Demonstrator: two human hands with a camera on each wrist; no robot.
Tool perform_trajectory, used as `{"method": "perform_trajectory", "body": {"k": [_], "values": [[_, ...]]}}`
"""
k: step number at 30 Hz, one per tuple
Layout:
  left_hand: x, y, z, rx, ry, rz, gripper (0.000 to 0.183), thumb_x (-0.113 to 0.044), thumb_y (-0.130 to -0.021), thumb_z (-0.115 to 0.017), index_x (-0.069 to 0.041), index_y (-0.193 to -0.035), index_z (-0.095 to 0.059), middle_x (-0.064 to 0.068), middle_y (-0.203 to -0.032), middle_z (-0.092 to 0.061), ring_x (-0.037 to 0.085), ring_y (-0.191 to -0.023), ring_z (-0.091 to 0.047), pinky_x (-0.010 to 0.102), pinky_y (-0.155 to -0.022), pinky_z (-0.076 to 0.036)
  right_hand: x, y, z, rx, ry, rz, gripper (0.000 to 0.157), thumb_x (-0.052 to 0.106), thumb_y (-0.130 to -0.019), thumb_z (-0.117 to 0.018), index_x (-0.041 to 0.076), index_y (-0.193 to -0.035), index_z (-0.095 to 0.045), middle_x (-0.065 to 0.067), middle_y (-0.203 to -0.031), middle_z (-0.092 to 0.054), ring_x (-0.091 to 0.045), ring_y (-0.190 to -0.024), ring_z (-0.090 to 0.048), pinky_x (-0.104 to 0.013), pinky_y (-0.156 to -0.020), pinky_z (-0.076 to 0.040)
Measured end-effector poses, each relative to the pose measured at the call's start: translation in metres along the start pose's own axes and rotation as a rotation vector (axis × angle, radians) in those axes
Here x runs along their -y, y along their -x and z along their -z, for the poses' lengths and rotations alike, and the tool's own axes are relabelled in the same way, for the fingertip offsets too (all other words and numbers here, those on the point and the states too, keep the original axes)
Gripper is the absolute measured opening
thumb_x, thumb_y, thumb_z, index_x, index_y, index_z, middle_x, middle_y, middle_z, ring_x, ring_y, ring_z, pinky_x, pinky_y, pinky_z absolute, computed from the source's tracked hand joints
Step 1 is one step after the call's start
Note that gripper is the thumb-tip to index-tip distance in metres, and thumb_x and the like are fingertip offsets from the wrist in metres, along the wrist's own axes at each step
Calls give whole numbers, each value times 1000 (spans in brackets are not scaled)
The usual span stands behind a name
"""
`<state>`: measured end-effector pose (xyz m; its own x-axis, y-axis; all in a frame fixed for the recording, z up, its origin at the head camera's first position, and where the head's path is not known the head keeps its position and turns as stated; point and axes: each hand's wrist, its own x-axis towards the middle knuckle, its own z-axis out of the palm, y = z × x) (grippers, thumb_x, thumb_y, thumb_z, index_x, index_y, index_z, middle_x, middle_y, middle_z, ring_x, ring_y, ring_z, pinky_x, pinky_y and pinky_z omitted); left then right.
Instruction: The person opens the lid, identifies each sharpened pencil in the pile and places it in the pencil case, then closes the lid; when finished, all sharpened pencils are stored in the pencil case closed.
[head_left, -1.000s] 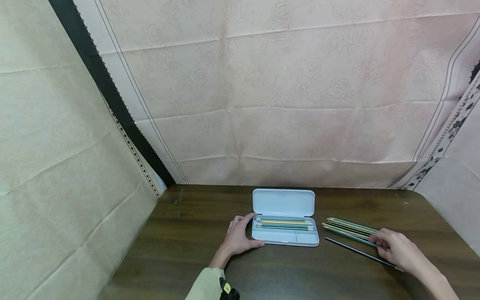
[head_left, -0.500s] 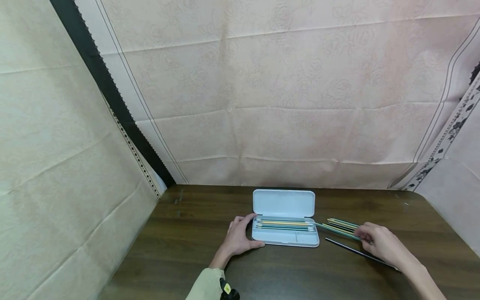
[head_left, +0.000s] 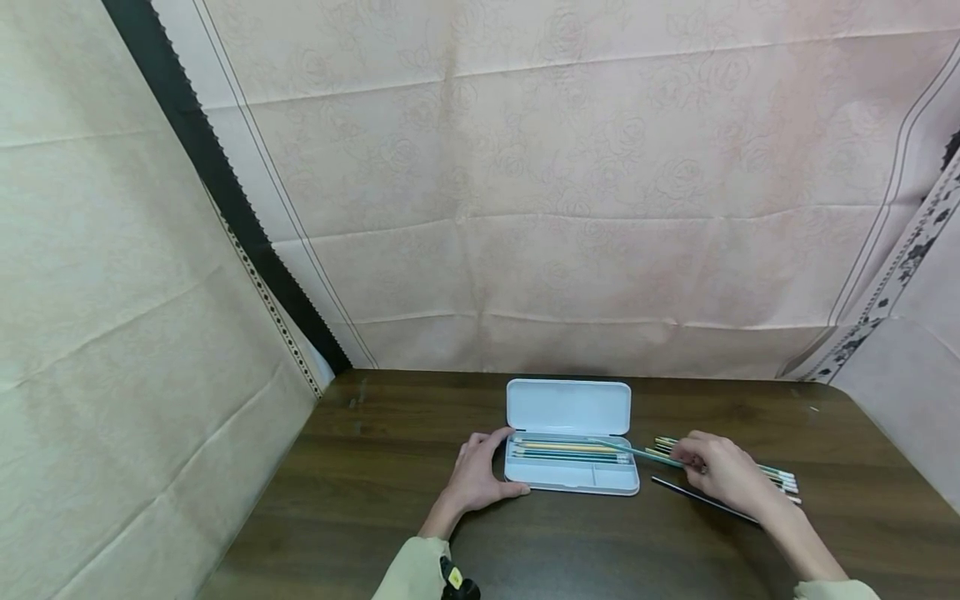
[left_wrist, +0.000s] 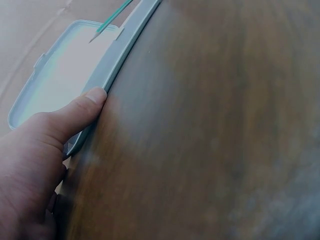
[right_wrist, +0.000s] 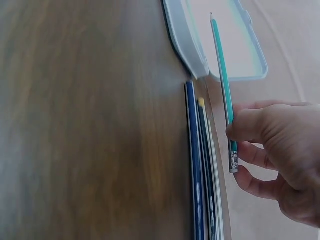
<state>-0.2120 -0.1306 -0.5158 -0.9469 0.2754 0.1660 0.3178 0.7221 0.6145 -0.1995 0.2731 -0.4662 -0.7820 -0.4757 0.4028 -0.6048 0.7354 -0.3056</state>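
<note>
A light blue pencil case (head_left: 551,478) lies with its lid (head_left: 568,407) raised at the back; several pencils (head_left: 567,448) fill its long rear compartment. My left hand (head_left: 477,473) holds the case's left end, thumb (left_wrist: 89,110) along the front edge and fingers at the rear corner. Between thumb and fingers, my right hand (head_left: 718,468) pinches a green pencil (right_wrist: 223,75) near its eraser end. Its sharpened tip points left over the compartment. Below and behind the right hand, a bundle of pencils (head_left: 783,480) lies on the table, partly covered by that hand.
One dark pencil (head_left: 697,497) lies apart, in front of the bundle and right of the case. The brown wooden table (head_left: 360,483) ends at the back against a pale patterned cloth wall (head_left: 570,250), with more cloth at both sides.
My right hand has moved left from the bundle, carrying the green pencil until its tip is over the open case. The left hand and the case have stayed put.
</note>
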Motion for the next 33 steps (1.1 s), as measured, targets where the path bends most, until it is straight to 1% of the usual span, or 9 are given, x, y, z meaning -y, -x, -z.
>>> {"method": "perform_trajectory", "body": {"k": [7, 14, 18, 22, 26, 33], "values": [[-1, 0, 0, 2, -3, 5, 91, -56, -71, -86, -24, -148, -48, 5, -133, -52, 26, -117, -42, 49, -92, -38, 13, -17, -9, 62, -25, -15, 30, -10, -73, -77, 15, -91, -74, 12, -83, -60, -4, -71, -53, -30, -62, -49], [-1, 0, 0, 6, -2, 12, 92, -56, -71, -85, -24, -148, -47, 6, -133, -51, 27, -117, -42, 50, -92, -39, 26, -33, -19, 97, -37, -4, 27, -7, -76, -78, 14, -92, -74, 11, -82, -57, -6, -70, -50, -28, -61, -46], [-1, 0, 0, 6, 4, 14, 92, -57, -71, -85, -25, -149, -47, 6, -133, -51, 27, -118, -42, 50, -92, -39, 32, -42, -25, 117, -40, 12, 25, -6, -77, -79, 13, -93, -75, 9, -84, -60, -7, -71, -51, -29, -63, -49], [0, 0, 1, 1, -1, 3, 92, -56, -71, -86, -24, -148, -47, 5, -133, -52, 26, -117, -43, 49, -92, -38, 38, -50, -31, 139, -58, 23, 25, -6, -77, -79, 13, -94, -75, 6, -86, -62, -8, -72, -53, -31, -66, -52], [-1, 0, 1, -3, -7, -9, 91, -55, -71, -86, -23, -148, -48, 5, -132, -53, 26, -116, -43, 48, -92, -37, 42, -56, -37, 145, -70, 31, 26, -5, -77, -80, 13, -95, -75, 6, -88, -64, -9, -74, -54, -32, -69, -53], [-2, 0, 2, 0, -6, -8, 91, -55, -71, -86, -23, -148, -48, 5, -131, -53, 26, -116, -43, 48, -92, -37, 47, -65, -44, 150, -57, 56, 24, -5, -78, -79, 14, -93, -76, 6, -88, -65, -9, -75, -55, -33, -71, -54]]}}
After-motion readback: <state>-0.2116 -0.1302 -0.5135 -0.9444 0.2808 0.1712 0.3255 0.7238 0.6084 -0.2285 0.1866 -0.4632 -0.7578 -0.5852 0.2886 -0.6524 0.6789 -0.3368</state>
